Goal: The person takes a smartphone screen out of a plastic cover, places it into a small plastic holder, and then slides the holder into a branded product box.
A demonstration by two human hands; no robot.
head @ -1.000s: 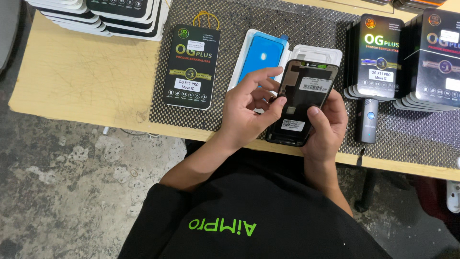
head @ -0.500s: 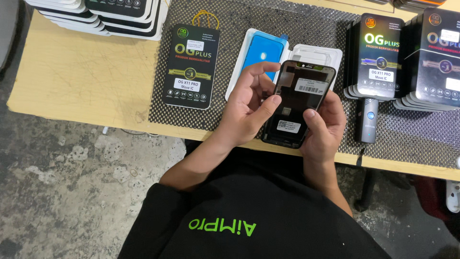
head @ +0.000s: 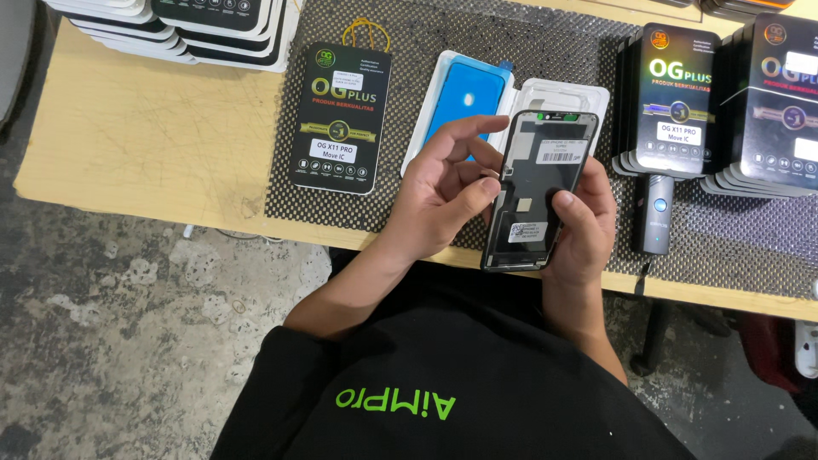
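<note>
A black phone screen panel (head: 538, 189) with white stickers on its back is held upright-tilted over the mat edge. My right hand (head: 582, 223) grips it from the right, thumb on its back. My left hand (head: 443, 183) touches the panel's left edge with its thumb, fingers spread above. Behind the hands lies an open white tray (head: 569, 95) with a blue film sheet (head: 464, 100) in its left half.
A black boxed package (head: 341, 117) lies on the dotted mat (head: 477, 34) at left. Stacks of similar black boxes stand at right (head: 677, 94) and far right (head: 780, 102); white-edged stacks (head: 183, 25) at back left. A dark cylindrical tool (head: 656, 217) lies near the wooden table (head: 145, 128) edge.
The panel has tilted more upright and shifted slightly. My left hand has opened, its fingers lifting off the panel's back toward its left edge.
</note>
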